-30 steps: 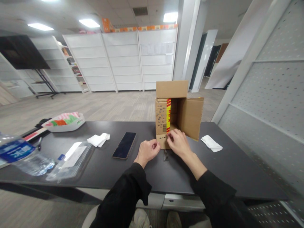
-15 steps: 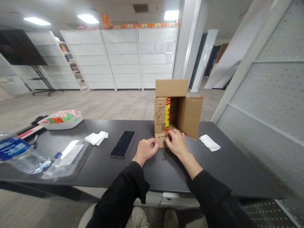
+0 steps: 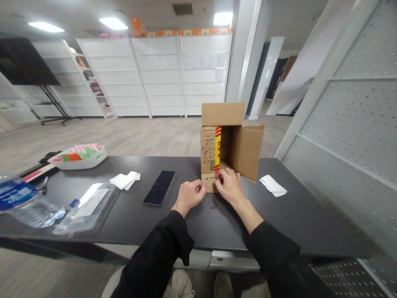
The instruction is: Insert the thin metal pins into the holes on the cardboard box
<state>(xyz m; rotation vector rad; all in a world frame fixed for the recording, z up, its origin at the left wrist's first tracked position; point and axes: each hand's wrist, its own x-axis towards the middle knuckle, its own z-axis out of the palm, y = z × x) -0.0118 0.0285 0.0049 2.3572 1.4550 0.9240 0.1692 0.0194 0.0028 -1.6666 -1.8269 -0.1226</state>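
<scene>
An open cardboard box stands on the dark table, a yellow and red tape strip down its front and many small dark holes or dots in its left panel. Its front bottom flap lies toward me with a row of small dark dots. My right hand rests at this flap, fingers pinched; whatever they hold is hidden. My left hand is curled closed at the flap's left edge, and nothing in it can be made out. Several thin dark screws or nails lie side by side just in front of the flap.
Left of my hands is a phone. Further left are folded tissues, a clear plastic case, a water bottle and a white basket. Another tissue lies right of the box, near a perforated partition.
Both hands keep nearly the same place and pose at the flap. The whole view has shifted very slightly; nothing else has visibly moved.
</scene>
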